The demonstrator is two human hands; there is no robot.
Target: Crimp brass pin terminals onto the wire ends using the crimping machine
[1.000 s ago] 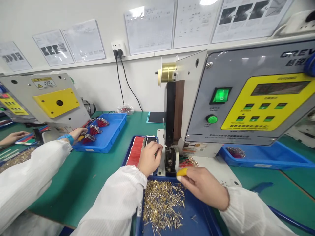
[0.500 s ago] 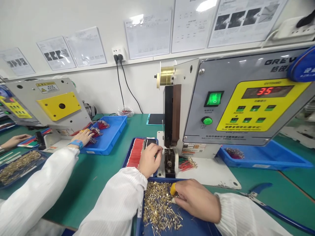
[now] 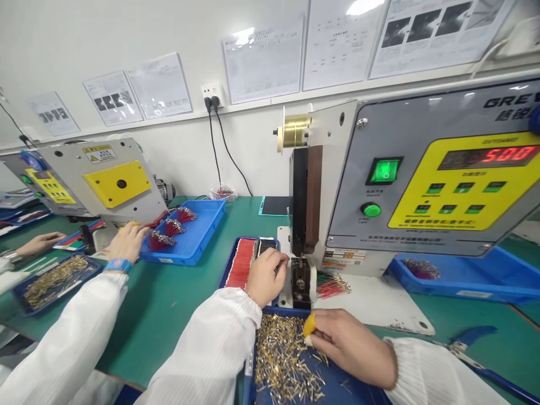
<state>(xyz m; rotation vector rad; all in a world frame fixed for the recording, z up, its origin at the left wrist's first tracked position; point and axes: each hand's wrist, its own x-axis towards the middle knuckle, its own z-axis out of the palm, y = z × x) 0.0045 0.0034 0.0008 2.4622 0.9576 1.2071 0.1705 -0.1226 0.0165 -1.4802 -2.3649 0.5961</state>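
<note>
My left hand (image 3: 266, 275) is closed, thumb and fingers together, at the left side of the crimping head (image 3: 301, 281); what it pinches is too small to make out. Beneath and behind it lies a tray with red wires (image 3: 241, 263) and black wires. My right hand (image 3: 352, 343), with a yellow cover on one fingertip, is pinched above the blue tray (image 3: 346, 388) of small gold metal pins (image 3: 282, 354); whatever it grips is hidden. Finished-looking red and green wires with metal ends (image 3: 333, 285) lie right of the crimping head.
The grey machine (image 3: 367, 208) fills the right, with a blue bin (image 3: 472, 281) behind its base. Blue-handled pliers (image 3: 468, 351) lie at right. At left, a co-worker's hand (image 3: 126, 242) works beside a blue bin (image 3: 194, 236) and another machine (image 3: 113, 180).
The view has shifted left, so things appear further right. The machine's display changed from 35 to 500. The co-worker's hand moved left, away from the wire bundles. My hands keep nearly the same pose.
</note>
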